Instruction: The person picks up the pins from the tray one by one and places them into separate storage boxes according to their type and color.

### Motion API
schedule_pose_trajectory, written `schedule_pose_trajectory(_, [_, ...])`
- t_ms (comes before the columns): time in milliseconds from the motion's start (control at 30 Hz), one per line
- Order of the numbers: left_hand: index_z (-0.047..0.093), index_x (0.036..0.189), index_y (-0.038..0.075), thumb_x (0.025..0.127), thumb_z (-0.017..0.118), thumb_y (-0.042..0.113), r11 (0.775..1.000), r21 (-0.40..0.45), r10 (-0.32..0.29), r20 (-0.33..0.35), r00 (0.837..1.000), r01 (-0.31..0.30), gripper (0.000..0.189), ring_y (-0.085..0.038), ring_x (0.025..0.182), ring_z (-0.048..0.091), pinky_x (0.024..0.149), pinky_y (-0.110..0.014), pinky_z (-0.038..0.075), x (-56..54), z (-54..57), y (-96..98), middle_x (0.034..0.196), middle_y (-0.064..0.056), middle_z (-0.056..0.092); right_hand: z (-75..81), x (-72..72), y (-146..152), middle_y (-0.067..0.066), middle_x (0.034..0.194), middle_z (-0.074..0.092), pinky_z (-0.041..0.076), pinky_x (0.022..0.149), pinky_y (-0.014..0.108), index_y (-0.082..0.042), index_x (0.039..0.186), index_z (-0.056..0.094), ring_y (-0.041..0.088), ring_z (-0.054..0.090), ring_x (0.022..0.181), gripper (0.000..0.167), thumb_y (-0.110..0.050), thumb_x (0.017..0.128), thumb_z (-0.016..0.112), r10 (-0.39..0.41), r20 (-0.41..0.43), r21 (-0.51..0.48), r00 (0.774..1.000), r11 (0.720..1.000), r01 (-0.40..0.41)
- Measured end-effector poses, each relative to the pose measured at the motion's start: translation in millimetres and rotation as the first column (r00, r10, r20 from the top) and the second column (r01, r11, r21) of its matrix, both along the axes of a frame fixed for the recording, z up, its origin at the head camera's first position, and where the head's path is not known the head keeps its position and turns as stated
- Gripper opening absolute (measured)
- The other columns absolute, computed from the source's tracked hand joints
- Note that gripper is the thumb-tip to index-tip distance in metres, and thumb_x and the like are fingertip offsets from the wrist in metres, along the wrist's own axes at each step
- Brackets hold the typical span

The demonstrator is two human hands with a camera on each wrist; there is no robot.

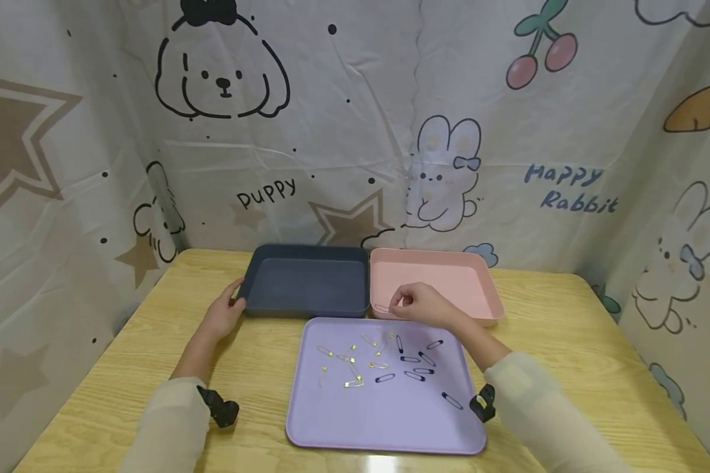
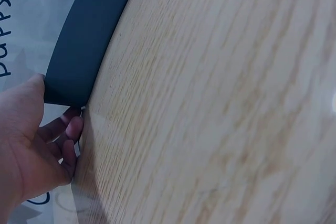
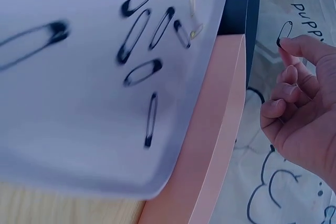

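My right hand (image 1: 424, 306) is over the near left part of the pink tray (image 1: 444, 276), pinching a black safety pin (image 3: 286, 31) between thumb and forefinger. The pin's looped end points up from the fingertips in the right wrist view. At the dark blue tray (image 1: 307, 282), my left hand (image 1: 221, 318) grips the near left corner, thumb against its side and fingers curled around it. Closer to me lies a lilac tray (image 1: 378, 424) with loose safety pins. Gold safety pins (image 1: 353, 384) are scattered on its left half, and black safety pins (image 1: 385, 378) on its right.
The dark blue and pink trays stand side by side at the back of the wooden table (image 1: 254, 401). Directly behind them hangs a printed curtain (image 1: 343, 151), which also closes in both sides. The lilac tray sits in front of both trays.
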State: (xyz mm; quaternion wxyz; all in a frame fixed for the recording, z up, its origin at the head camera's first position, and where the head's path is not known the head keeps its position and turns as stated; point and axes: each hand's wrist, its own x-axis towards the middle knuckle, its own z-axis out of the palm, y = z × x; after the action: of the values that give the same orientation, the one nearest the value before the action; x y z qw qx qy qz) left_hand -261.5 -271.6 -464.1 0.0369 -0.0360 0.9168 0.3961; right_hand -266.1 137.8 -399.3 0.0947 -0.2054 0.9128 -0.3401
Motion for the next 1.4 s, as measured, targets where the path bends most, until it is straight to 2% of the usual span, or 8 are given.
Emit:
schedule_pose_trajectory(167, [0.016, 0.150, 0.011, 0.099, 0.033, 0.021, 1.000, 0.009, 0.001, -0.001, 1.000, -0.001, 0.055, -0.036, 0.107, 0.045, 0.088, -0.046, 0.038, 0.7, 1.9, 2.1, 0.125, -0.029, 0.046, 0.2, -8.0, -20, -0.002, 0.064, 0.048, 0.036, 0.056, 0.024, -0.009, 0.082, 0.067, 0.013, 0.045, 0.064, 0.007, -0.016, 0.082, 0.064, -0.007, -0.031, 0.010, 0.999, 1.000, 0.007])
schedule_pose_trajectory(333, [0.016, 0.150, 0.012, 0.099, 0.033, 0.021, 1.000, 0.014, 0.013, 0.005, 1.000, -0.013, 0.055, -0.037, 0.113, 0.044, 0.094, -0.050, 0.036, 0.8, 2.4, 0.2, 0.129, -0.030, 0.044, -2.7, -17.0, -42, -0.003, 0.064, 0.051, 0.037, 0.058, 0.023, -0.008, 0.082, 0.068, 0.011, 0.046, 0.064, 0.009, -0.016, 0.082, 0.064, 0.022, -0.040, 0.001, 0.999, 1.000, -0.022])
schedule_pose_trajectory(533, [0.015, 0.150, 0.012, 0.099, 0.034, 0.021, 1.000, 0.015, 0.008, 0.005, 1.000, -0.008, 0.055, -0.038, 0.114, 0.043, 0.094, -0.050, 0.036, 1.0, 1.9, -2.9, 0.131, -0.032, 0.042, -7.5, -26.6, -66, -0.003, 0.070, 0.057, 0.039, 0.062, 0.023, -0.009, 0.083, 0.068, 0.011, 0.047, 0.066, 0.009, -0.017, 0.084, 0.064, 0.033, -0.017, 0.001, 0.999, 0.999, -0.033])
schedule_pose_trajectory(700, [0.014, 0.151, 0.012, 0.099, 0.033, 0.021, 1.000, 0.013, 0.007, 0.011, 1.000, -0.007, 0.056, -0.040, 0.119, 0.041, 0.094, -0.051, 0.037, 0.8, 0.2, -3.8, 0.135, -0.033, 0.040, -11.6, -31.2, -82, 0.000, 0.075, 0.061, 0.039, 0.060, 0.022, -0.008, 0.083, 0.068, 0.010, 0.046, 0.064, 0.008, -0.015, 0.083, 0.065, 0.044, -0.037, -0.006, 0.998, 0.999, -0.044])
schedule_pose_trajectory(900, [0.014, 0.151, 0.012, 0.099, 0.033, 0.021, 1.000, 0.015, -0.003, 0.011, 1.000, 0.002, 0.056, -0.044, 0.126, 0.037, 0.099, -0.054, 0.034, -1.2, -1.5, -3.9, 0.139, -0.034, 0.035, -20.5, -37.2, -95, -0.004, 0.067, 0.054, 0.036, 0.055, 0.020, -0.006, 0.082, 0.068, 0.009, 0.042, 0.058, 0.008, -0.013, 0.081, 0.064, 0.022, -0.031, -0.027, 0.999, 0.999, -0.023])
schedule_pose_trajectory(1100, [0.014, 0.151, 0.013, 0.099, 0.033, 0.021, 1.000, 0.004, -0.007, 0.009, 1.000, 0.007, 0.056, -0.045, 0.129, 0.035, 0.102, -0.056, 0.032, -2.5, -2.3, -3.6, 0.142, -0.034, 0.033, -22.4, -38.2, -107, -0.001, 0.072, 0.061, 0.037, 0.057, 0.020, -0.008, 0.082, 0.069, 0.008, 0.044, 0.058, 0.008, -0.015, 0.081, 0.063, 0.021, -0.066, 0.042, 0.998, 0.999, -0.019])
schedule_pose_trajectory(1400, [0.017, 0.150, 0.013, 0.099, 0.035, 0.021, 1.000, 0.014, 0.006, 0.004, 1.000, -0.006, 0.055, -0.043, 0.125, 0.039, 0.102, -0.056, 0.032, -1.7, -2.5, -2.3, 0.138, -0.033, 0.037, -31.9, -41.3, -118, 0.002, 0.082, 0.066, 0.041, 0.062, 0.025, -0.012, 0.081, 0.069, 0.012, 0.050, 0.066, 0.008, -0.017, 0.080, 0.063, -0.037, -0.058, 0.121, 0.998, 0.992, 0.044])
